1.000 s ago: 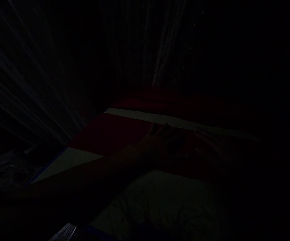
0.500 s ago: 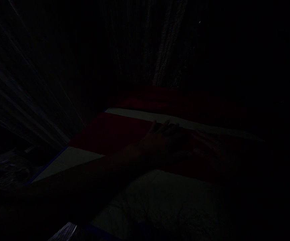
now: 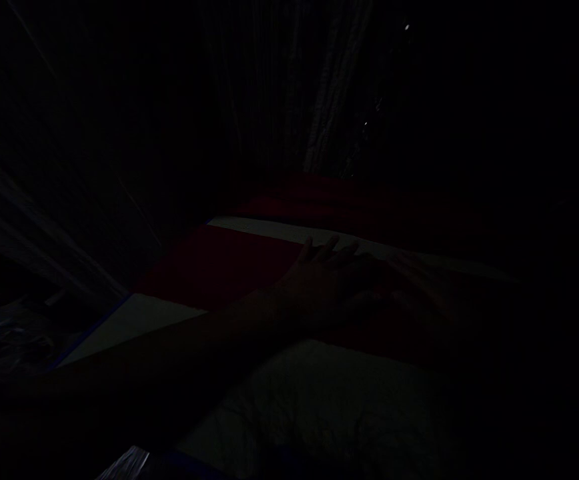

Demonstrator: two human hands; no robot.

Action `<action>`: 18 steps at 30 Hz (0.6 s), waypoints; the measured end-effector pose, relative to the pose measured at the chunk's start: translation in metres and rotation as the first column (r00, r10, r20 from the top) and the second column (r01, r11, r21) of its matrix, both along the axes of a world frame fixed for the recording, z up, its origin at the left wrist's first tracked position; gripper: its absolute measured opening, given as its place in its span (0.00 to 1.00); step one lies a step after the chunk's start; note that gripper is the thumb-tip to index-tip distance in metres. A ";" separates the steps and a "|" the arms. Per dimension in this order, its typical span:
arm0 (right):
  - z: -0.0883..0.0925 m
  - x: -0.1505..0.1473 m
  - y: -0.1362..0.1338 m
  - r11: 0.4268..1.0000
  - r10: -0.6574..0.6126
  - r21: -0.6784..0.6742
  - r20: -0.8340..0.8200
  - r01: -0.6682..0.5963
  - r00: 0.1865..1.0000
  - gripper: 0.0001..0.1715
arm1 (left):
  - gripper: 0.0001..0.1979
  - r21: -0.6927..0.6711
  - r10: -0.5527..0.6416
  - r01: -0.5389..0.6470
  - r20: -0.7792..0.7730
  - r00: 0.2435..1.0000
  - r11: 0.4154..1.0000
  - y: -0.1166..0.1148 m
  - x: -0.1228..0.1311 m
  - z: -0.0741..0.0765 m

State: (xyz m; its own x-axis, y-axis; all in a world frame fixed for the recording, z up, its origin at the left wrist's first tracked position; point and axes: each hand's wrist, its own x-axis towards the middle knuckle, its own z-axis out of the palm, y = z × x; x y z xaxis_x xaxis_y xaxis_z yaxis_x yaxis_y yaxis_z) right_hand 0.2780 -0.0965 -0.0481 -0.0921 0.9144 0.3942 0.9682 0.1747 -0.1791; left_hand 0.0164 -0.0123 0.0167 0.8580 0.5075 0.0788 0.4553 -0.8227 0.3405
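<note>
In very dim light, a sheet of cloth or similar material with broad red and pale bands (image 3: 224, 260) and a blue edge spreads before me. My left hand (image 3: 327, 280) lies flat on it, fingers spread over a red band, the tips reaching toward the narrow pale band. Just to its right, my right hand (image 3: 427, 283) shows faintly, low over the same red band; its fingers look stretched out and part of it is lost in shadow. I see nothing held in either hand.
Dark hanging folds, perhaps a curtain (image 3: 49, 220), stand at the left, with more folds (image 3: 327, 100) behind the sheet. Crumpled shiny material (image 3: 9, 333) lies at the lower left, and another shiny piece (image 3: 127, 463) is at the bottom edge. The right side is black.
Little differs. My right hand has shifted slightly, while my left hand stays flat in nearly the same place. The view has moved a bit.
</note>
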 end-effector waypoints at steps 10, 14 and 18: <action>-0.001 0.005 -0.002 1.000 -0.002 -0.014 0.039 0.003 0.999 0.35 | 0.39 0.035 -0.033 0.037 -0.096 0.995 0.999 0.004 0.002 -0.012; -0.008 0.018 -0.003 0.999 0.015 -0.030 0.109 -0.012 0.994 0.34 | 0.37 0.045 -0.028 0.029 -0.024 0.999 0.999 0.006 0.000 -0.011; -0.011 0.035 -0.003 0.999 -0.032 -0.039 0.122 0.037 0.992 0.34 | 0.36 0.038 -0.006 0.006 0.014 1.000 0.999 0.006 -0.001 -0.011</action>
State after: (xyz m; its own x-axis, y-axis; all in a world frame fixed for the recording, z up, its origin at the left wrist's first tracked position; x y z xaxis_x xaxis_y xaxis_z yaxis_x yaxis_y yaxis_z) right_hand 0.3127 -0.0993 -0.0591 -0.1053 0.9329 0.3444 0.9884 0.1361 -0.0666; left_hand 0.0153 -0.0060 0.0062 0.8597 0.4987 0.1105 0.4455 -0.8379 0.3155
